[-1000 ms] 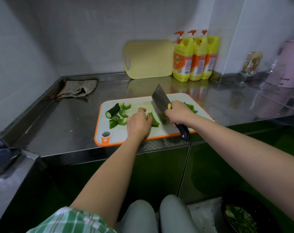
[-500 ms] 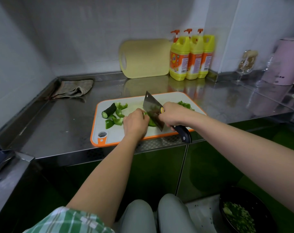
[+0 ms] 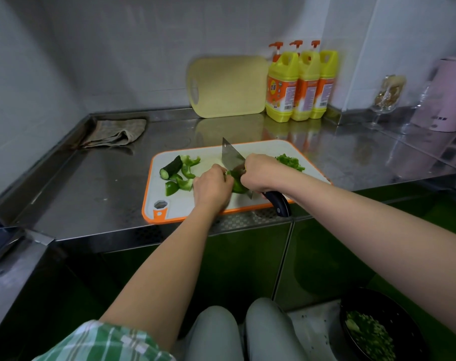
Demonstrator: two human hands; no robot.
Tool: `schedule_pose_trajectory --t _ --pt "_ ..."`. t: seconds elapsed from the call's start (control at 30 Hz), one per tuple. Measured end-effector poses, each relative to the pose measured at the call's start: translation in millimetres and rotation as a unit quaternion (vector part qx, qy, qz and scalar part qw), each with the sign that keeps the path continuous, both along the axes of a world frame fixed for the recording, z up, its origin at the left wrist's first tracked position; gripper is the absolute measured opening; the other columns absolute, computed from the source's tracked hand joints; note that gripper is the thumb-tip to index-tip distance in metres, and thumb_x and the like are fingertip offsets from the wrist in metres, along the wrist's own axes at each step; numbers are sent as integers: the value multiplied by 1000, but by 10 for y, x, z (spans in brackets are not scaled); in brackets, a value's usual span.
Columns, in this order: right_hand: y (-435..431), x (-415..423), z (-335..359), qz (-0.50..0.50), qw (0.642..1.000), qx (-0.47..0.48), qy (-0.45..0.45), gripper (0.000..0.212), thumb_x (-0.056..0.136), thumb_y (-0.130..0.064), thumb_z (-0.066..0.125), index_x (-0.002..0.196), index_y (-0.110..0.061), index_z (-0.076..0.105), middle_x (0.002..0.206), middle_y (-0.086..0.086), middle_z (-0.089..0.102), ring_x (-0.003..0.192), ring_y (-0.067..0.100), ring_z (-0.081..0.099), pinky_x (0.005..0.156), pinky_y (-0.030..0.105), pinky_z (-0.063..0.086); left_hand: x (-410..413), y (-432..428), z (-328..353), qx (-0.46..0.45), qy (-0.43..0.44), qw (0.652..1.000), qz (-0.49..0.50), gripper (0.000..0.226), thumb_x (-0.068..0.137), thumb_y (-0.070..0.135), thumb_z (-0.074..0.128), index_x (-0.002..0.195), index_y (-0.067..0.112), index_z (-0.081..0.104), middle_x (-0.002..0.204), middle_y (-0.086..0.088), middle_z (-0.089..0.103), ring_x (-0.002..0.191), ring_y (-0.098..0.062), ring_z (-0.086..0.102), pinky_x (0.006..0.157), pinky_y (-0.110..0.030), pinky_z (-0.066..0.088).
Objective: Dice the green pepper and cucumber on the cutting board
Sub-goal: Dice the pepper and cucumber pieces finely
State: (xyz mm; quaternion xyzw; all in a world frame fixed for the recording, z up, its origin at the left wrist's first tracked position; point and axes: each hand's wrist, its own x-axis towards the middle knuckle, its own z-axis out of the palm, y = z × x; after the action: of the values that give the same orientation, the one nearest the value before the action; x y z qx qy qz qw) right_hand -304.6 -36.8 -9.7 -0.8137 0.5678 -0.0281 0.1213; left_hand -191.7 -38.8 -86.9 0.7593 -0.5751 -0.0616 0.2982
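A white cutting board (image 3: 263,148) with an orange rim lies at the counter's front edge. My right hand (image 3: 260,175) grips a cleaver (image 3: 230,158) by its dark handle, the blade down on a green pepper piece (image 3: 238,186). My left hand (image 3: 211,187) holds that piece with curled fingers, just left of the blade. A dark cucumber chunk (image 3: 171,168) and several larger pepper pieces (image 3: 182,178) lie on the board's left part. A heap of diced pepper (image 3: 290,162) sits at the board's right, partly hidden behind my right hand.
A yellow board (image 3: 227,87) and three yellow detergent bottles (image 3: 300,84) stand against the back wall. A folded cloth (image 3: 115,132) lies at the back left. A stemmed glass (image 3: 386,100) and a pink appliance (image 3: 445,97) stand at right. A dark bowl (image 3: 378,327) of chopped greens sits low at right.
The cleaver has come down from a raised tilt onto the pepper piece. My left hand stays on the piece, close to the blade.
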Motion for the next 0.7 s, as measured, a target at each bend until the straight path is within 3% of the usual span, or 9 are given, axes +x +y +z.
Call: schedule_pose_trajectory --t 0.23,0.47,0.7 --pt "-49 11 -32 -4 999 6 -34 24 88 -4 45 64 -8 42 59 9 48 51 21 46 46 26 38 -1 6 25 6 12 1000 -4 30 97 26 43 119 11 57 117 -17 65 108 -37 56 92 -40 40" --pt "75 -114 93 19 999 35 14 24 86 0 45 63 -4 45 58 11 47 48 21 44 45 24 35 3 0 7 -4 24 1000 4 29 99 26 40 121 10 53 116 -17 64 106 -39 56 88 -41 41" --pt "-127 -129 -150 -49 992 19 -116 23 90 -6 44 68 -8 40 70 15 53 65 32 59 60 33 48 3 17 11 -8 19 1000 -7 32 99 28 42 126 12 51 118 -14 65 109 -35 57 95 -42 42"
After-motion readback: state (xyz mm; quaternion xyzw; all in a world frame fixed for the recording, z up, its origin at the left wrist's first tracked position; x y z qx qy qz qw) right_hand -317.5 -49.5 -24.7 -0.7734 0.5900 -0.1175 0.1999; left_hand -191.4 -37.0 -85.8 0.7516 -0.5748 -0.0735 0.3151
